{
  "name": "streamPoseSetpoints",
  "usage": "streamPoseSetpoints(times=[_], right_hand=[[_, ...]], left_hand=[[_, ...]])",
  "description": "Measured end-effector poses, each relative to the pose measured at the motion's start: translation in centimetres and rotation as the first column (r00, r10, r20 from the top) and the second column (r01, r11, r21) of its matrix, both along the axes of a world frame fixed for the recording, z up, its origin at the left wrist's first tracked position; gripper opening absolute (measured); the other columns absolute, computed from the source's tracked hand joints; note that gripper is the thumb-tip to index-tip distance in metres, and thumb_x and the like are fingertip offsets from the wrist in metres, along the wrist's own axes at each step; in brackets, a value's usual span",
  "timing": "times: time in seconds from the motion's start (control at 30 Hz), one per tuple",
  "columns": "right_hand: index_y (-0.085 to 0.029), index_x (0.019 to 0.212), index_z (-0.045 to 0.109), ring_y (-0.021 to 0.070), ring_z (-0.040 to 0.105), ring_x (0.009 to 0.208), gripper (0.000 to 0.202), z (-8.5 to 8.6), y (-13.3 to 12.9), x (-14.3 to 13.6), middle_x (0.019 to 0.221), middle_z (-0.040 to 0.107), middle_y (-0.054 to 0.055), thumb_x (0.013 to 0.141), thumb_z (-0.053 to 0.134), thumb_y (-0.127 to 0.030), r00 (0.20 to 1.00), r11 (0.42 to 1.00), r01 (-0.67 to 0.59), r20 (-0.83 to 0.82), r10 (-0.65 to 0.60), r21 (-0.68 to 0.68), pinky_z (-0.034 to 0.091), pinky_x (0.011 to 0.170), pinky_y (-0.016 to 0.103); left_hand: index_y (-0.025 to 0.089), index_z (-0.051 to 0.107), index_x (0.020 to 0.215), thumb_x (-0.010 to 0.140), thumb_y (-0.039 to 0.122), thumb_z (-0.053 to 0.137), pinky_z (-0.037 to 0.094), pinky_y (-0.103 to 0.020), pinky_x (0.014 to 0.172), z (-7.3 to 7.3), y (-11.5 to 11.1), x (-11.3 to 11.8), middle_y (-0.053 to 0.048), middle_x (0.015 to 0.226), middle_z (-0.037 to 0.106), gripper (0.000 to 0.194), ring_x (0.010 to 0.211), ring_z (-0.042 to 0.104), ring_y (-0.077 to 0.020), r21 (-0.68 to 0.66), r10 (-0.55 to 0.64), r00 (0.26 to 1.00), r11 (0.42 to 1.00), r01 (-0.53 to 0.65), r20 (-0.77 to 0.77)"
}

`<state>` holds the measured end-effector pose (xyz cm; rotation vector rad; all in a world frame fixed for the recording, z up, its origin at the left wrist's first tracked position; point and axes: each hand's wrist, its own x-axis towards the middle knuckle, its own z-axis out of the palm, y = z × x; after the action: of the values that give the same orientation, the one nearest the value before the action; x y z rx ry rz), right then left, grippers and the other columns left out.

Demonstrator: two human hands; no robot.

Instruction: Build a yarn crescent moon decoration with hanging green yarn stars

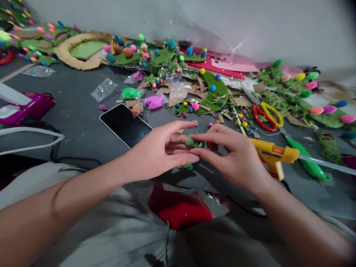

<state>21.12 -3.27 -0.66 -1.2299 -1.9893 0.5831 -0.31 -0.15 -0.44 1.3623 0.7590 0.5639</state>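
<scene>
Between my two hands is a small green piece (194,143), leafy or felt-like; its exact kind is not clear. My right hand (232,148) pinches it between thumb and fingertips. My left hand (161,148) is beside it, index finger and thumb stretched apart, the other fingers behind the piece and seeming to touch it. Just under the hands, a smaller bright green bit (189,167) shows, partly hidden. A phone (125,124) with a dark screen lies behind my left wrist. A yellow glue gun (274,154) with a clear glue stick lies by my right hand.
Red-and-yellow-handled scissors (267,115) and a green-handled tool (308,159) lie at right. Behind are bags of coloured clay (132,93), cardboard scraps, green felt shapes (214,89) with coloured balls, and a tan ring (80,66). A purple device (30,107) with cables stands at left.
</scene>
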Motion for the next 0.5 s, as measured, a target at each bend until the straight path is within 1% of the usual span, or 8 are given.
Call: streamPoseSetpoints(times=[0.07, 0.13, 0.23, 0.3, 0.37, 0.43, 0.5], right_hand=[[-0.024, 0.108, 0.077, 0.0126, 0.056, 0.074, 0.020, -0.4, -0.1, -0.2, 0.085, 0.062, 0.001, 0.089, 0.075, -0.024, 1.000, 1.000, 0.002, -0.018, -0.002, 0.023, 0.047, 0.065, 0.028], [-0.023, 0.112, 0.077, 0.0132, 0.057, 0.076, 0.022, -0.9, -0.2, -0.2, 0.086, 0.061, 0.002, 0.090, 0.072, -0.023, 1.000, 0.997, -0.011, -0.026, 0.013, 0.080, 0.048, 0.066, 0.028], [-0.024, 0.122, 0.074, 0.0136, 0.055, 0.077, 0.029, -1.2, -0.4, -0.2, 0.085, 0.056, 0.002, 0.095, 0.066, -0.023, 0.997, 0.987, -0.070, 0.032, 0.066, 0.146, 0.048, 0.068, 0.029], [-0.026, 0.130, 0.071, 0.0142, 0.053, 0.078, 0.034, -1.2, -0.5, -0.3, 0.085, 0.055, 0.002, 0.097, 0.064, -0.026, 0.992, 0.984, -0.107, 0.083, 0.096, 0.141, 0.048, 0.069, 0.030], [-0.027, 0.132, 0.069, 0.0146, 0.053, 0.079, 0.037, -1.0, -0.5, -0.2, 0.086, 0.056, 0.002, 0.095, 0.067, -0.030, 0.989, 0.985, -0.129, 0.092, 0.119, 0.114, 0.049, 0.070, 0.030], [-0.025, 0.129, 0.071, 0.0145, 0.055, 0.079, 0.037, -0.7, -0.3, -0.1, 0.085, 0.056, 0.002, 0.092, 0.072, -0.031, 0.988, 0.985, -0.145, 0.072, 0.138, 0.090, 0.049, 0.070, 0.030], [-0.024, 0.122, 0.074, 0.0138, 0.056, 0.077, 0.032, -0.4, -0.2, 0.0, 0.083, 0.056, 0.001, 0.090, 0.074, -0.031, 0.987, 0.985, -0.158, 0.049, 0.154, 0.074, 0.048, 0.068, 0.029]], left_hand=[[0.022, 0.050, 0.142, 0.084, 0.029, 0.081, 0.062, -0.035, 0.094, -0.2, 0.0, 0.1, -0.007, 0.115, 0.076, 0.066, 0.106, 0.075, -0.0227, -0.014, 0.016, 1.000, 1.000, -0.015, 0.010], [0.021, 0.053, 0.139, 0.082, 0.032, 0.083, 0.062, -0.037, 0.092, -0.3, 0.2, 0.2, -0.007, 0.113, 0.076, 0.064, 0.103, 0.076, -0.0241, -0.027, 0.031, 0.999, 0.999, -0.030, 0.020], [0.019, 0.056, 0.134, 0.079, 0.030, 0.085, 0.063, -0.036, 0.085, -0.5, 0.4, 0.3, -0.008, 0.109, 0.077, 0.063, 0.099, 0.076, -0.0247, -0.060, 0.051, 0.998, 0.997, -0.049, 0.029], [0.019, 0.057, 0.133, 0.078, 0.029, 0.086, 0.063, -0.034, 0.080, -0.4, 0.5, 0.3, -0.007, 0.104, 0.079, 0.062, 0.093, 0.077, -0.0239, -0.065, 0.061, 0.998, 0.996, -0.060, 0.011], [0.018, 0.057, 0.133, 0.080, 0.031, 0.084, 0.062, -0.032, 0.076, -0.3, 0.5, 0.3, -0.005, 0.097, 0.079, 0.061, 0.087, 0.077, -0.0226, -0.031, 0.053, 0.998, 0.998, -0.053, -0.025], [0.018, 0.055, 0.135, 0.084, 0.032, 0.080, 0.061, -0.031, 0.075, 0.0, 0.5, 0.2, -0.004, 0.093, 0.080, 0.058, 0.084, 0.077, -0.0217, 0.019, 0.026, 0.998, 1.000, -0.025, -0.060], [0.019, 0.054, 0.136, 0.088, 0.032, 0.076, 0.060, -0.029, 0.076, 0.2, 0.5, 0.1, -0.004, 0.092, 0.080, 0.054, 0.085, 0.077, -0.0208, 0.057, 0.009, 0.997, 0.998, -0.004, -0.083]])
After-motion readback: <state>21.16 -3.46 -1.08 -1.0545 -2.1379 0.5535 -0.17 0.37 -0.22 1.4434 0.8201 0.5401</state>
